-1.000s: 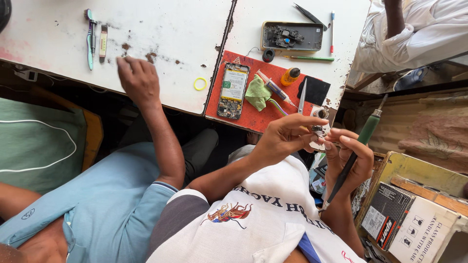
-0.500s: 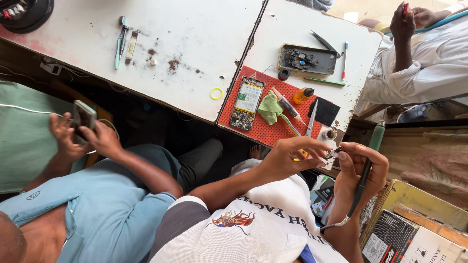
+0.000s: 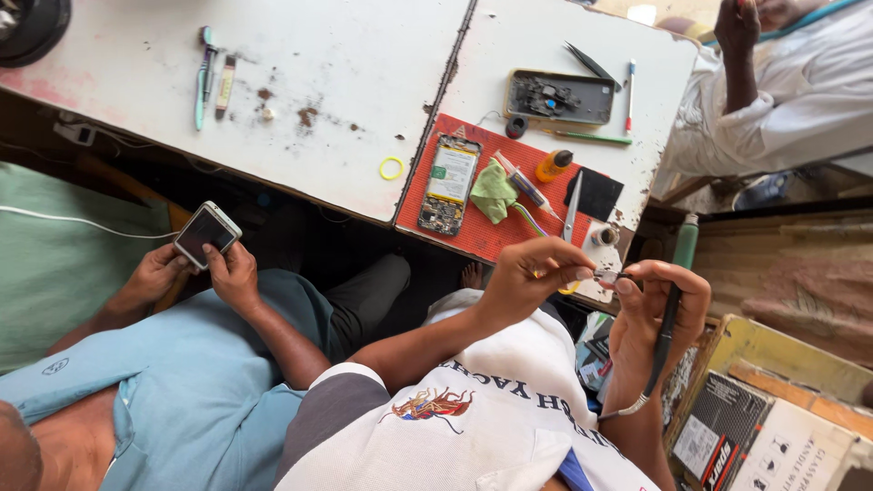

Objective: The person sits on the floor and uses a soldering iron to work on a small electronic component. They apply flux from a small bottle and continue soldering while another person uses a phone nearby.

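Note:
My left hand (image 3: 532, 273) and my right hand (image 3: 650, 305) meet just off the table's near edge, fingertips pinching a small dark part (image 3: 607, 274) between them. The right hand also has a thin black tool (image 3: 667, 341) with a cord tucked along its palm. Just beyond my hands, on a red mat (image 3: 473, 238), lies an opened phone (image 3: 447, 186) with its insides showing, beside a green cloth (image 3: 494, 191), a syringe (image 3: 523, 182), an orange-capped bottle (image 3: 553, 165), tweezers (image 3: 573, 205) and a black pad (image 3: 600, 194).
A phone back shell (image 3: 559, 97), pens and black tweezers (image 3: 591, 62) lie farther back on the white table (image 3: 364, 82). A yellow ring (image 3: 391, 168) and toothbrush (image 3: 202, 77) lie to the left. A neighbour in blue holds a phone (image 3: 207, 234). Boxes (image 3: 773, 436) sit at lower right.
The neighbour's hand left the table and now holds a phone with both hands at lap level. My two hands stay together on the small part.

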